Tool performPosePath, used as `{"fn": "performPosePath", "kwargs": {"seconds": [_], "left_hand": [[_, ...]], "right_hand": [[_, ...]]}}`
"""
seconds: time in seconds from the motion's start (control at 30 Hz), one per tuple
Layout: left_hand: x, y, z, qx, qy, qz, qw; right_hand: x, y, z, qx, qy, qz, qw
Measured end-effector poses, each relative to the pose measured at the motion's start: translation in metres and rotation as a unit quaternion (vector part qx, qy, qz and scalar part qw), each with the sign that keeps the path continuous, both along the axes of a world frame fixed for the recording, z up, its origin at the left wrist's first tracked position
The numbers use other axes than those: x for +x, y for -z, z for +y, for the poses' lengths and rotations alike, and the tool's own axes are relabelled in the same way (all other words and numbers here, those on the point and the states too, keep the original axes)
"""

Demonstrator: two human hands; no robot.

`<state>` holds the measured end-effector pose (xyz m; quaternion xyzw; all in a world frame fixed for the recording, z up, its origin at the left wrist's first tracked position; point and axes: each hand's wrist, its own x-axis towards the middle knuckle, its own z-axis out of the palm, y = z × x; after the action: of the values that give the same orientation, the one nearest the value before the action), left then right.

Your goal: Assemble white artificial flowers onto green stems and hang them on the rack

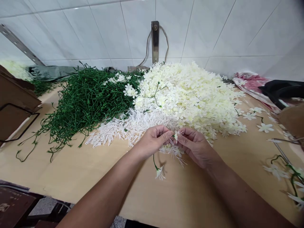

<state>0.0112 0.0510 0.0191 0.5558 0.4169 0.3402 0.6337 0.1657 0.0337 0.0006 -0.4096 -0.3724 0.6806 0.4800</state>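
Observation:
My left hand and my right hand meet over the table's middle, fingers pinched together on a small white artificial flower. A thin green stem with a white blossom at its lower end hangs below my left hand. Right behind the hands lies a spread of white spiky plastic pieces. Beyond that rises a big heap of cream-white petals. A large pile of green wire stems lies to the left.
The wooden tabletop runs to a white tiled wall. A brown cardboard box stands at the left. Finished flower stems and loose blossoms lie at the right, with pink cloth and a black bag behind.

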Motion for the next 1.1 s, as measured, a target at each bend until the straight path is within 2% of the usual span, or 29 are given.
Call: {"fn": "performPosePath", "kwargs": {"seconds": [0.07,0.2,0.53,0.73,0.87,1.0,1.1], "left_hand": [[-0.002,0.001,0.001,-0.001,0.010,0.006,1.000],[-0.003,0.003,0.002,0.002,0.018,0.017,1.000],[0.000,0.004,0.001,0.022,0.010,0.050,0.998],[-0.001,0.008,-0.001,0.030,0.055,0.055,0.997],[-0.001,0.007,-0.001,0.046,0.061,0.066,0.995],[0.000,0.006,0.001,0.032,0.056,0.035,0.997],[0.001,0.004,0.001,0.043,0.048,0.021,0.998]], "right_hand": [[0.001,0.001,0.000,-0.021,-0.015,0.032,0.999],[-0.001,0.004,0.000,-0.014,-0.033,0.052,0.998],[-0.009,-0.003,-0.003,0.037,0.003,-0.081,0.996],[-0.002,-0.011,-0.004,0.059,-0.048,-0.142,0.987],[0.000,-0.009,-0.005,0.079,-0.057,-0.182,0.978],[-0.005,-0.011,-0.003,0.081,-0.040,-0.180,0.980],[-0.005,-0.019,-0.002,0.099,-0.020,-0.157,0.983]]}}
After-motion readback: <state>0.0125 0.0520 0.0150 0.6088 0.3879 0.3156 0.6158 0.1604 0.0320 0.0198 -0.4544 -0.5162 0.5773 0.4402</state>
